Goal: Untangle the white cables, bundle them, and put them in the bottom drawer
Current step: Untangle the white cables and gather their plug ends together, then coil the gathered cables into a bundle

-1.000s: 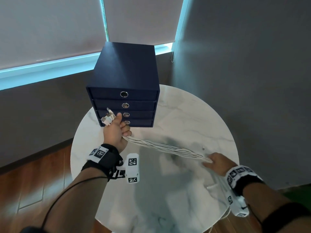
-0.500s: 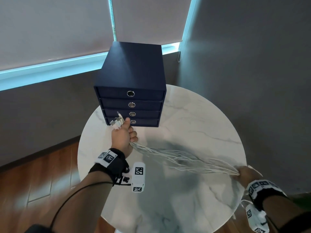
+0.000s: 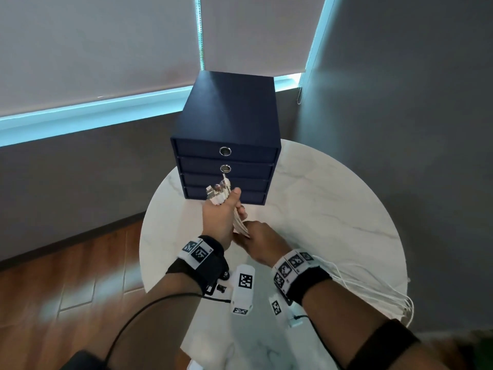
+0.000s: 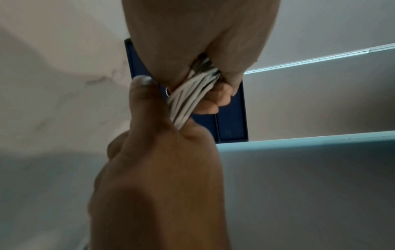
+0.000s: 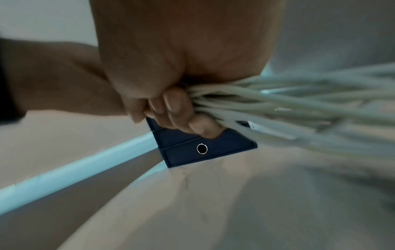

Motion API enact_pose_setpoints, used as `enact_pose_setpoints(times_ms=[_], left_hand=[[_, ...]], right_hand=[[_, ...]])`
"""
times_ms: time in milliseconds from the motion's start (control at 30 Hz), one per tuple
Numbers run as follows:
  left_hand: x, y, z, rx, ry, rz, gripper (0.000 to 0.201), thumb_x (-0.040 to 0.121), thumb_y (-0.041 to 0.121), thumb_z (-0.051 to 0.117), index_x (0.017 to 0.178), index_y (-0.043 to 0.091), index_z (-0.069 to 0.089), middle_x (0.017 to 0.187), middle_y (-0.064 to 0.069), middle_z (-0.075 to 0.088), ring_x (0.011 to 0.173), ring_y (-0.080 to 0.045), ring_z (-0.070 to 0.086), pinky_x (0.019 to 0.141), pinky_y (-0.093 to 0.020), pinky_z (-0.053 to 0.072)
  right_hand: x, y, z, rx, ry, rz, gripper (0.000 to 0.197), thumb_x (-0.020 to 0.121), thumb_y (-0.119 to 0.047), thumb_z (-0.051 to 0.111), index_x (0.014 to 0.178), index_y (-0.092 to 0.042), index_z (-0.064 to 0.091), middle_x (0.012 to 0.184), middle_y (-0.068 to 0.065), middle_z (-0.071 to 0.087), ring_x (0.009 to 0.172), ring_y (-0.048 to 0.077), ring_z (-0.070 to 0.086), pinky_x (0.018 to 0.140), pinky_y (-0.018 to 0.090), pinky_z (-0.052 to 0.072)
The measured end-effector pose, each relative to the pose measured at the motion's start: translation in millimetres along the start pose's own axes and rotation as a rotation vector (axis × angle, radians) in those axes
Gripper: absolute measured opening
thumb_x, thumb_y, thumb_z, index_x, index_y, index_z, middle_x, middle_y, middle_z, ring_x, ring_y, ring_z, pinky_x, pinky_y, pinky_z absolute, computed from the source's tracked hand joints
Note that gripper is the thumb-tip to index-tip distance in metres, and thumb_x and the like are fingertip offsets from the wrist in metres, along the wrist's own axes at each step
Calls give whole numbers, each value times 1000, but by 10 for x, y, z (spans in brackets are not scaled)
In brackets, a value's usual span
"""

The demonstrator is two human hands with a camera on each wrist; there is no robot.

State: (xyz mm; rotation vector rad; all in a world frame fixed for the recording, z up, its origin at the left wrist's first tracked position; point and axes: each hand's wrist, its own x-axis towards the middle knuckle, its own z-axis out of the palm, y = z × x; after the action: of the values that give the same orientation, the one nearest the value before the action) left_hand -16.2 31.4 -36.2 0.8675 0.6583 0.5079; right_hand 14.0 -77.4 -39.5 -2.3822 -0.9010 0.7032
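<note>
Centre frame, before the navy drawer unit, your left hand clenches the white cables just below their plugs. Your right hand grasps the strands beneath — the slack trails lower right over the marble table. Light, limp, probably slick — grip the gathered strands, not the plugs.

The counter is white marble-look stone with grey veins and a smooth, softly glossy face. The drawer box looks like matt navy board, each front with a shiny metal ring pull. The white cables have smooth plastic sheaths and metal plug tips. The floor is polished reddish wood; the blinds are matt fabric.
</note>
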Motion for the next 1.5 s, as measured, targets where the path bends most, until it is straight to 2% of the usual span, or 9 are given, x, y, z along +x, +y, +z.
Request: enact_pose_setpoints(times_ms=[67, 233, 400, 533, 700, 833, 1000, 1367, 1500], left_hand=[[10, 26, -126, 31, 25, 77, 11, 91, 2, 68, 96, 4, 58, 66, -9, 56, 49, -19, 53, 50, -31, 49], [-24, 59, -262, 72, 17, 114, 49, 86, -4, 71, 126, 17, 52, 79, -12, 67, 54, -22, 58, 55, -34, 54], [5, 88, -296, 46, -157, 33, 59, 87, -8, 68, 136, 22, 56, 81, -11, 66, 60, -24, 57, 59, -35, 53], [25, 113, -306, 59, -281, -16, 66, 86, -11, 67, 139, 28, 56, 83, -10, 62, 63, -20, 57, 65, -37, 56], [26, 115, -262, 98, -308, -22, 50, 87, -9, 67, 128, 20, 64, 84, -7, 56, 68, -19, 57, 67, -38, 57], [26, 95, -197, 57, -219, -4, 30, 87, -5, 70, 112, 9, 62, 76, -9, 59, 61, -21, 57, 58, -33, 54], [28, 31, -84, 28, -91, -24, 21, 88, -1, 70, 101, 11, 59, 66, -6, 57, 50, -18, 53, 47, -28, 48], [141, 38, -16, -52, 6, -109, 25, 85, 0, 74, 94, 11, 54, 69, -5, 53, 42, -14, 38, 42, -23, 35], [183, 4, -29, -72, 34, -161, 26, 85, 0, 73, 98, 10, 53, 70, -5, 52, 42, -12, 37, 40, -22, 33]], right_hand=[[-19, 9, 48, -95, -24, -8, 38, 96, -49, 50, 101, -14, 62, 99, 11, 68, 89, 31, 64, 74, 37, 50], [-31, 40, 74, -78, -90, -43, 30, 96, -48, 50, 85, -20, 51, 87, 6, 62, 81, 28, 62, 71, 36, 47], [-42, 114, 25, -76, -121, -34, 38, 95, -47, 51, 67, -22, 43, 66, -3, 52, 64, 21, 53, 60, 31, 40], [-55, 149, -32, 1, -160, -13, 40, 92, -47, 54, 66, -19, 43, 62, -4, 48, 56, 15, 48, 58, 30, 38], [-62, 190, -56, 57, -201, 16, 37, 89, -51, 56, 72, -18, 48, 66, -1, 53, 62, 18, 54, 68, 37, 49], [-69, 196, -58, 113, -208, 44, 36, 90, -46, 59, 70, -18, 46, 60, -1, 49, 50, 15, 46, 57, 30, 40], [-2, 67, -47, 251, -113, -27, 18, 89, -33, 64, 76, -24, 54, 63, -2, 57, 54, 13, 54, 52, 26, 45], [100, 56, -61, 16, -82, 117, 37, 94, -44, 52, 65, -21, 49, 64, -1, 53, 60, 19, 50, 60, 31, 39], [76, 91, -30, -178, -6, 137, 36, 96, -48, 46, 74, -20, 54, 85, 8, 68, 76, 29, 62, 68, 33, 47]])
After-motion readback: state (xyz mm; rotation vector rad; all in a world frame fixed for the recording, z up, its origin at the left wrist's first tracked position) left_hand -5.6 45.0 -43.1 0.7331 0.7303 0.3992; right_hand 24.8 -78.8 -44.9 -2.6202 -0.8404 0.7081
